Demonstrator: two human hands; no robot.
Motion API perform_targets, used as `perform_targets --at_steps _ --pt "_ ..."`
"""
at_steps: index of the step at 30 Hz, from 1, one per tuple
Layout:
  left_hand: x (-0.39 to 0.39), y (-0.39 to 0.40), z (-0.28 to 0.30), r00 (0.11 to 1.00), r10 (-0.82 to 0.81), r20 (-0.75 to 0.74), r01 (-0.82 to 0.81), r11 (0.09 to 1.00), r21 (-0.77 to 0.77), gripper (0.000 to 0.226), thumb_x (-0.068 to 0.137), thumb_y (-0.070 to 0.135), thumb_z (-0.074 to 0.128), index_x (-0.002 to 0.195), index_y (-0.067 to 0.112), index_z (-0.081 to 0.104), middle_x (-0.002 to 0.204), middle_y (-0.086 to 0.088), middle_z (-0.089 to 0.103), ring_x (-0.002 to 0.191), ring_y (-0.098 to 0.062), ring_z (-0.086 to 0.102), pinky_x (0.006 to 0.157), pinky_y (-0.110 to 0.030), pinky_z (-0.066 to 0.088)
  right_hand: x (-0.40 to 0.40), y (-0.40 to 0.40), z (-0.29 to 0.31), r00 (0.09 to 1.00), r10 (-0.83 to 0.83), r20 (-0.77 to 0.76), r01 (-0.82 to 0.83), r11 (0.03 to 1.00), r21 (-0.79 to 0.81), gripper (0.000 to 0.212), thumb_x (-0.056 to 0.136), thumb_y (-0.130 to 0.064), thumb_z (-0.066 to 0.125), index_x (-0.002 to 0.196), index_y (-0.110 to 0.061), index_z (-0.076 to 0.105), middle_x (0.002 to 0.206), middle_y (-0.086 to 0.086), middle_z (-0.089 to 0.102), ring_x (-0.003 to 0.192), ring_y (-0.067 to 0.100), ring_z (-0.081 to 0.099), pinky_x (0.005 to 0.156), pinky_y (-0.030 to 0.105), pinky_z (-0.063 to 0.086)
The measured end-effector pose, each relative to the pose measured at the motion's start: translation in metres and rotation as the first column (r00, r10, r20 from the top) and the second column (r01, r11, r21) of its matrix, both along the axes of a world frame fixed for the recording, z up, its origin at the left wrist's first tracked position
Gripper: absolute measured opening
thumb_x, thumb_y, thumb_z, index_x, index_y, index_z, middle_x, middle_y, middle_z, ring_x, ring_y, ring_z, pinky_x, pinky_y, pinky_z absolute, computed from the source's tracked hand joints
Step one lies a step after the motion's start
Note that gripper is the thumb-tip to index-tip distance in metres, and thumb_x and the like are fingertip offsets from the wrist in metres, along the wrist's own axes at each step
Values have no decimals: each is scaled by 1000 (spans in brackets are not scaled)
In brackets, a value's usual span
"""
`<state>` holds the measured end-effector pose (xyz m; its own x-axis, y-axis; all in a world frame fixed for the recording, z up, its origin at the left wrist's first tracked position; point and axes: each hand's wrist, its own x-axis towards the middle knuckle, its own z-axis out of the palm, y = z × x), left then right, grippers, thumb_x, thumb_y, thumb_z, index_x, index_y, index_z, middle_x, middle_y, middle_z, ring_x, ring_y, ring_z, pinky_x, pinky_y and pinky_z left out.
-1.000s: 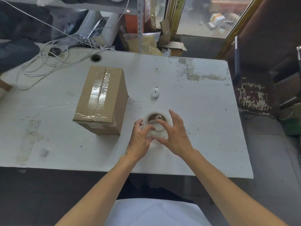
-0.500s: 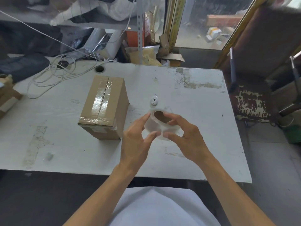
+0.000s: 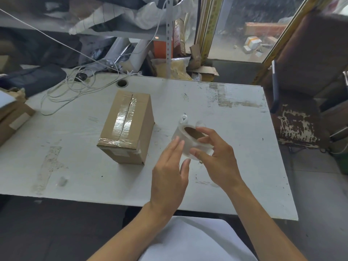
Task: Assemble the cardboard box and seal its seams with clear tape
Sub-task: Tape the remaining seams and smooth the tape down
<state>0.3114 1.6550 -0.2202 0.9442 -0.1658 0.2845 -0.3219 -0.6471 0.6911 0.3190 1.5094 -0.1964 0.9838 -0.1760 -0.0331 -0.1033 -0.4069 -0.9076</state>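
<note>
Cluttered shelving and a glass door back a worn white table (image 3: 235,144), where a loose cable (image 3: 62,91) coils at the far left corner. On the table stands the cardboard box (image 3: 128,127), closed, with clear tape already along its top seam and over the near edge; it looks light and stiff, best steadied by its side walls. Just right of it, lifted off the surface, is the tape roll (image 3: 190,140) (light, rigid at its cardboard core, slick on the outside), which handles best by the rim. The right hand (image 3: 218,162) holds it, thumb on the near outer face and fingers curled over the top edge. The left hand (image 3: 169,176) is flat, its straight fingertips brushing the roll's left side, probably feeling for the loose tape end.
</note>
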Motion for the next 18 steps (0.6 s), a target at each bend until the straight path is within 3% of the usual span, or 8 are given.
perform_targets --at_steps 4,7,10,13,15,18 --pt "18 6 8 993 -99 -60 93 991 -93 67 91 40 64 146 9 44 151 -4 46 141 -14 41 115 -16 28 3 -11 3 999 30 14 -30 999 41 56 82 -18 78 121 -50 53 94 -18 66 101 -5 60 84 15 44" --pt "35 10 19 974 -169 -149 149 979 -140 81 87 57 61 151 14 36 153 5 40 142 -6 34 114 -12 25 6 -21 6 998 68 7 -68 994 86 61 81 -19 80 126 -48 51 96 -10 66 107 4 61 87 16 45" --pt "55 20 25 909 -302 -287 265 950 -163 92 79 59 70 154 26 28 156 7 39 140 -6 37 116 -32 35 7 -29 11 991 135 6 -134 975 176 67 80 -13 80 129 -47 51 96 -1 67 105 19 65 84 34 58" --pt "68 28 28 816 -394 -422 292 912 -287 99 62 60 83 145 46 31 144 9 50 129 -14 52 108 -44 44 4 -35 19 977 213 23 -212 946 244 70 79 -10 77 134 -43 48 95 6 67 103 27 66 89 50 56" --pt "68 27 31 821 -382 -424 260 912 -317 99 54 59 87 138 45 37 133 10 57 119 -12 58 102 -38 49 2 -34 23 971 238 30 -239 950 203 70 80 -16 74 137 -43 44 94 5 67 105 25 65 93 43 53" --pt "60 17 33 830 -381 -407 291 919 -266 115 56 49 92 150 34 27 140 14 49 121 1 52 94 -5 39 6 -25 30 971 239 4 -238 966 97 75 82 -28 77 141 -49 36 94 -9 70 105 13 65 89 28 53"
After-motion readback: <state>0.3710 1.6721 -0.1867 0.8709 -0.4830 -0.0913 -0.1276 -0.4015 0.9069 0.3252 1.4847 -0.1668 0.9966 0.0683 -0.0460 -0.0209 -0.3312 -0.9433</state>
